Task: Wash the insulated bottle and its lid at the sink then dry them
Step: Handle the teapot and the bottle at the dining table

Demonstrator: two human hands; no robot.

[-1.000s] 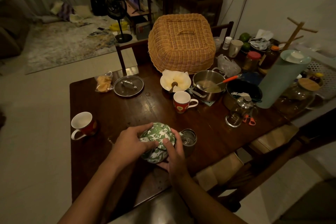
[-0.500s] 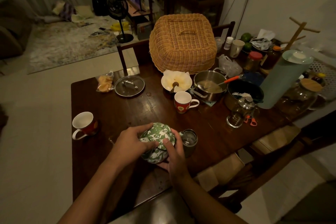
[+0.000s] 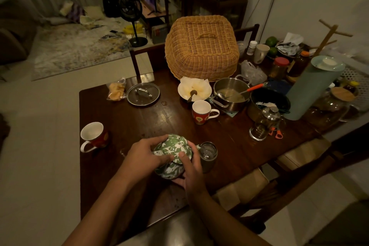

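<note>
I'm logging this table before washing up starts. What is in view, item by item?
green-and-white enamel lidded pot: one, green and white, near table edge
dark steel insulated bottle: one, dark grey, right of pot
red mugs with white insides: two, red, left edge and mid-table
clear glass pan lid: one, clear, far left
woven wicker food cover: one, tan, far side
steel saucepan with orange-handled ladle: one, silver, before cover
dark wooden table: one, brown, under everything
left hand: one, on pot's lid
right hand: one, grips pot's side
</note>
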